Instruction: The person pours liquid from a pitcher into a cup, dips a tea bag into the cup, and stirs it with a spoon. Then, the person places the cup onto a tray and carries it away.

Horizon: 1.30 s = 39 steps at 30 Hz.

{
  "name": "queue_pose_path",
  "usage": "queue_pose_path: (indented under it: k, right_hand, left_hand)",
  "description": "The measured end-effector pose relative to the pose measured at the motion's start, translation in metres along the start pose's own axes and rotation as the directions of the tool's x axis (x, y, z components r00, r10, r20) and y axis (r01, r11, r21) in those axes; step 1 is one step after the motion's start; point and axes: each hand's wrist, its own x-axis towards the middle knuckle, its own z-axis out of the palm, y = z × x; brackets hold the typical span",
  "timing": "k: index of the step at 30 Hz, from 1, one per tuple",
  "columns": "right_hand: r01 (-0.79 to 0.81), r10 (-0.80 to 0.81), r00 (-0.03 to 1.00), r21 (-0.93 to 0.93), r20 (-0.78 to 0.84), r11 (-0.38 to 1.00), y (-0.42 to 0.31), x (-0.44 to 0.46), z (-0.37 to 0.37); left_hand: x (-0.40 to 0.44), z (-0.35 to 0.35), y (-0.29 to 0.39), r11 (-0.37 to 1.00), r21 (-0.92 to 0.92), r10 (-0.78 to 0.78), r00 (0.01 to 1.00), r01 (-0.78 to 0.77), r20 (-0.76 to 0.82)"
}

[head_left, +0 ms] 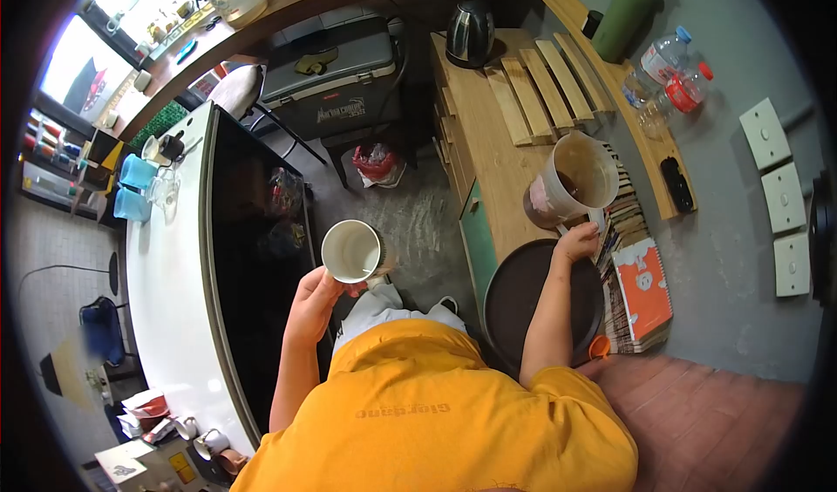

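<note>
My left hand is closed around a pale cup, held over the floor with its mouth toward the camera; its inside looks white, with a little something near the bottom. On the right, my right hand grips the handle of a translucent pitcher. Brown liquid or residue shows inside the pitcher, which is above the wooden counter; whether it touches the counter I cannot tell. A round dark tray lies beneath my right forearm.
Wooden slats, a kettle and a notebook are on the right counter. Bottles stand on the wall ledge. A white-topped cabinet is left. Behind are a cooler, a stool and a red bag.
</note>
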Motion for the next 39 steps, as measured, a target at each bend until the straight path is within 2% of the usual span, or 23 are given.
queue_pose_path:
  k: [1, 3, 4, 6, 9, 15, 17, 19, 25, 31, 33, 34, 37, 39]
  right_hand:
    - [-0.026, 0.026, 1.000, 0.004, 0.002, 1.000, -0.009, 0.002, 0.001]
    - [0.045, -0.046, 0.998, -0.026, -0.040, 0.999, -0.007, 0.009, 0.008]
    - [-0.033, 0.033, 0.999, 0.006, 0.009, 0.999, -0.017, 0.011, 0.005]
    - [-0.153, 0.143, 0.978, 0.057, 0.149, 0.987, -0.017, 0.018, -0.003]
    - [-0.226, 0.190, 0.965, 0.209, 0.178, 0.952, -0.075, 0.026, -0.011]
    - [-0.101, 0.052, 0.960, 0.167, 0.277, 0.981, -0.191, 0.049, -0.020]
    - [-0.025, 0.003, 0.969, 0.086, 0.246, 0.996, -0.227, 0.051, -0.017]
    - [-0.162, 0.116, 0.959, 0.163, 0.259, 0.973, -0.264, 0.051, -0.012]
    - [-0.193, 0.154, 0.950, 0.124, 0.272, 0.973, -0.349, 0.042, 0.009]
    - [-0.217, 0.165, 0.922, 0.114, 0.351, 0.970, -0.406, 0.047, 0.019]
    - [-0.122, 0.089, 0.920, 0.061, 0.383, 0.991, -0.421, 0.053, 0.023]
    - [-0.122, 0.091, 0.919, 0.057, 0.385, 0.991, -0.424, 0.059, 0.020]
    - [-0.041, -0.004, 0.860, 0.075, 0.511, 0.996, -0.430, 0.078, 0.012]
    - [-0.030, 0.005, 0.812, 0.033, 0.584, 0.999, -0.438, 0.089, 0.010]
  left_hand:
    - [0.002, -0.003, 0.000, 1.000, 0.016, -0.001, 1.000, 0.001, -0.025]
    - [0.009, -0.011, 0.002, 0.998, 0.061, -0.004, 1.000, 0.005, -0.009]
    - [0.016, -0.016, 0.003, 0.993, 0.115, -0.012, 1.000, 0.011, 0.008]
    - [0.033, -0.023, 0.006, 0.995, 0.103, -0.008, 0.999, 0.003, 0.042]
    - [0.071, -0.035, 0.015, 0.995, 0.097, -0.015, 0.995, 0.005, 0.103]
    - [0.178, -0.070, 0.040, 0.986, 0.164, -0.046, 0.961, 0.000, 0.274]
    - [0.216, -0.092, 0.051, 0.979, 0.205, -0.064, 0.947, -0.002, 0.316]
    - [0.253, -0.110, 0.060, 0.952, 0.307, -0.124, 0.922, 0.006, 0.367]
    - [0.327, -0.127, 0.091, 0.956, 0.292, -0.151, 0.876, 0.012, 0.458]
    - [0.353, -0.113, 0.101, 0.961, 0.278, -0.139, 0.869, 0.002, 0.474]
    - [0.350, -0.101, 0.104, 0.969, 0.246, -0.124, 0.878, 0.007, 0.463]
    - [0.346, -0.095, 0.107, 0.969, 0.247, -0.120, 0.887, 0.006, 0.446]
    - [0.334, -0.074, 0.110, 0.970, 0.242, -0.108, 0.904, 0.005, 0.414]
    - [0.326, -0.065, 0.107, 0.972, 0.233, -0.107, 0.911, 0.013, 0.398]
